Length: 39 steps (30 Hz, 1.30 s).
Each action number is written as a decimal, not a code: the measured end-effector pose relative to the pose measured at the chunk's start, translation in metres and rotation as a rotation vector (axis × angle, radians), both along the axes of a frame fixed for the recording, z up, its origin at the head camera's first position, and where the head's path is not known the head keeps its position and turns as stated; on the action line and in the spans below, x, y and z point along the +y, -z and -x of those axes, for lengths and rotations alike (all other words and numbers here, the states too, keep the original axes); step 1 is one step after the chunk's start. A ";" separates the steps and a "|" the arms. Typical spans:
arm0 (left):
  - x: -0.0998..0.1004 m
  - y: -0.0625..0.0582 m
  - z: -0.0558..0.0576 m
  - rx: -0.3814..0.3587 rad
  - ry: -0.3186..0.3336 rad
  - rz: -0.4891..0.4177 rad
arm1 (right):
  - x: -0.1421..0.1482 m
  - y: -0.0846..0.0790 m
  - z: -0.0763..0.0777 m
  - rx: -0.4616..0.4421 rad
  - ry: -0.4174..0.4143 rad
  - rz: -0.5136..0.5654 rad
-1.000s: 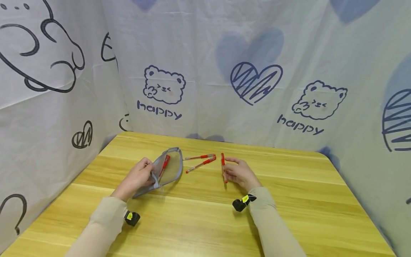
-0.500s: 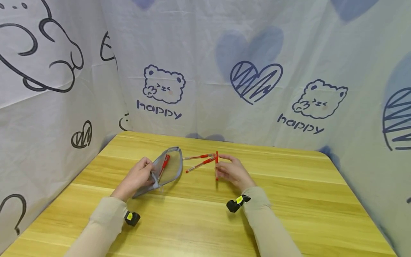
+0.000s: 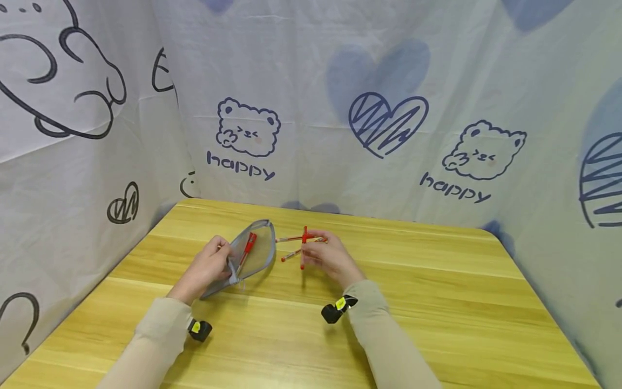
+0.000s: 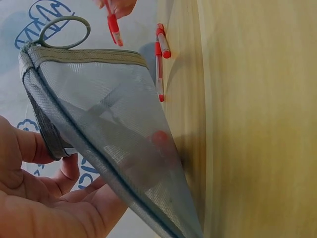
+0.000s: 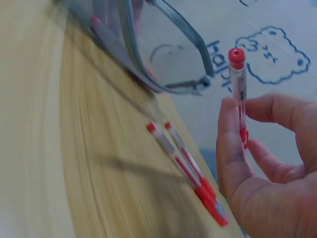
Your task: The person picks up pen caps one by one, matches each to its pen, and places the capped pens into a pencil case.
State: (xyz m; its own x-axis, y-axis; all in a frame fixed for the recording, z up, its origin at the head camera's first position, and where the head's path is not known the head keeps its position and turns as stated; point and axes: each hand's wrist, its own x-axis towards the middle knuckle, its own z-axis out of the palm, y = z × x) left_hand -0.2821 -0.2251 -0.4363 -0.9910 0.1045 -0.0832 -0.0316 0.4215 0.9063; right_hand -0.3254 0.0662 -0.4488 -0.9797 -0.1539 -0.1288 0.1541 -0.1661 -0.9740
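Observation:
My left hand [image 3: 206, 270] grips a grey mesh zip pouch [image 4: 106, 99] by its near side, keeping its mouth spread toward the right. Inside the pouch lies a red-capped pen [image 3: 248, 247], seen through the mouth in the head view. My right hand [image 3: 332, 259] pinches a clear-barrelled red pen [image 5: 239, 94] between thumb and fingers, raised above the table and just right of the pouch mouth. Two more red pens, one nearer [image 5: 185, 171] and one farther [image 5: 190, 153], lie on the table beneath it, their capped ends together.
The wooden table [image 3: 437, 313] carries all of this. White cloth [image 3: 311, 151] printed with hearts and bears hangs behind it and along both sides. A small black camera is strapped to each wrist, near the sleeve cuffs.
My right hand has carried its pen leftward, from right of the two loose pens to over them, closer to the pouch. The left hand and pouch have hardly moved.

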 end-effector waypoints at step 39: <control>0.001 -0.001 -0.001 0.023 -0.048 -0.024 | -0.079 -0.004 -0.013 0.042 -0.071 -0.034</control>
State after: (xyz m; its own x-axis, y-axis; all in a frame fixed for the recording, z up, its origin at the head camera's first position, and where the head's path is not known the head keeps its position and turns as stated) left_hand -0.2814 -0.2240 -0.4349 -0.9966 0.0581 -0.0586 -0.0307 0.3979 0.9169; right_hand -0.3128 -0.0128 -0.4451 -0.9711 -0.2194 -0.0942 0.1233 -0.1229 -0.9847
